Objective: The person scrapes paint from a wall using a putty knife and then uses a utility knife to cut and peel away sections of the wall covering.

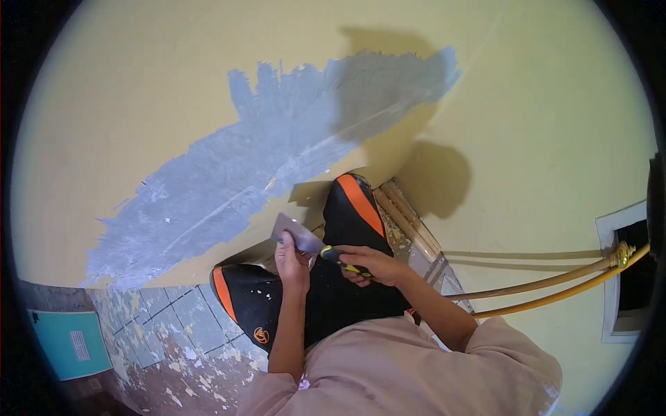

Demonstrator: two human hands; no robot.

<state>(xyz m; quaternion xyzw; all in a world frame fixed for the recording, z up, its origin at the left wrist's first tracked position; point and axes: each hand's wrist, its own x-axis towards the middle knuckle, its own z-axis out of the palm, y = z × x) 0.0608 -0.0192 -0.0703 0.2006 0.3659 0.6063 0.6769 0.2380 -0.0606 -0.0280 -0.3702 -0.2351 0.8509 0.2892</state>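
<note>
A putty knife [297,234] with a wide metal blade and a black-and-yellow handle is held in front of my knees. My right hand [371,264] is wrapped around its handle. Fingers of my left hand [291,262] are closed at the blade, with the thumb against the metal. Beyond the knife is a yellow wall [173,76] with a long, ragged grey patch [243,166] where the paint is off. Some small flakes cling to this patch.
Paint flakes litter the tiled floor [166,319]. A turquoise box or panel [71,344] is at the lower left. Wooden strips [409,222] lie by the wall's foot, right of my knees. A yellow hose [555,299] runs to a wall opening [631,267].
</note>
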